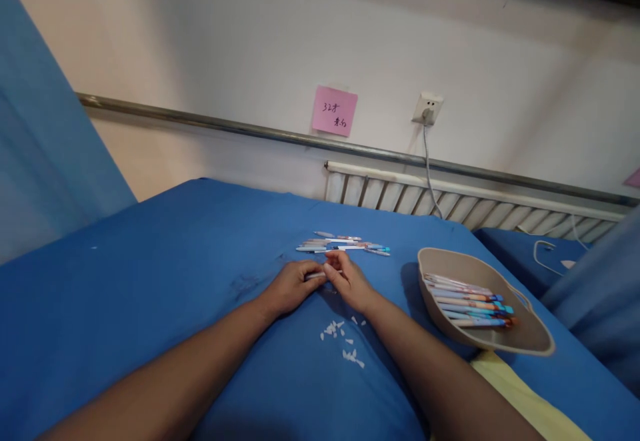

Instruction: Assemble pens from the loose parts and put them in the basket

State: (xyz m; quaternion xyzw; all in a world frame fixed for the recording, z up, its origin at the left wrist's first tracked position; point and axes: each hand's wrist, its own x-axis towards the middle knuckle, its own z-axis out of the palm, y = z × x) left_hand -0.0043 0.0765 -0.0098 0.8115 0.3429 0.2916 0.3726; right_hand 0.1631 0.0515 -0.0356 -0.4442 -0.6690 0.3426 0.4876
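Note:
My left hand [291,286] and my right hand [349,280] meet over the blue cloth [150,294], both pinched on one thin white pen [320,274] held level between them. Just beyond the hands lies a small heap of pens [345,244] in white, blue and orange. Several small white bits [345,341] are scattered on the cloth between my forearms. A beige tray [520,344] to the right holds several more pens [470,301] laid side by side.
A white wall rises behind, with a metal rail [200,121], a pink sticky note [335,110], a socket with a plugged cable [428,109] and a radiator [450,201]. Blue curtain [45,161] hangs at left. A yellow sheet [525,394] shows under the tray.

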